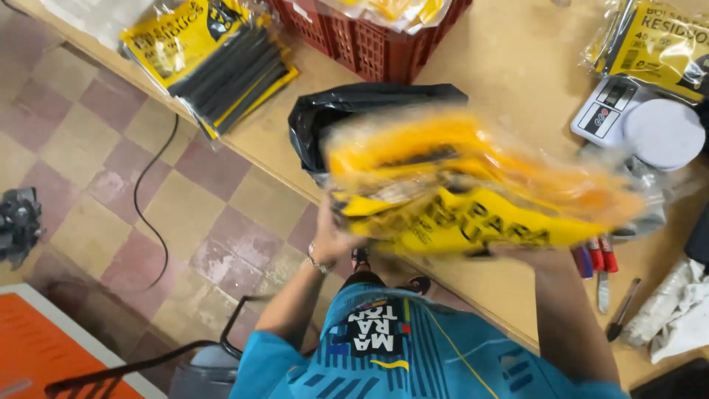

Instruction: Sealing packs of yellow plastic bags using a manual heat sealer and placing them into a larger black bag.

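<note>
A stack of yellow plastic-wrapped bag packets (473, 185) is held up over the wooden table's edge, blurred by motion. My left hand (334, 235) grips the stack's left end from below. My right hand (533, 256) supports its right underside, mostly hidden by the packets. Behind the stack lies a crumpled black plastic bag (347, 111) on the wooden table (509, 66).
A red plastic crate (369, 44) stands at the back. Packets of black bags with yellow labels (214, 59) lie at the table's left, another packet (657, 44) at far right. A small white scale (642, 122), red-handled tools (602, 258), white cloth (679, 310). Tiled floor, cable, orange box.
</note>
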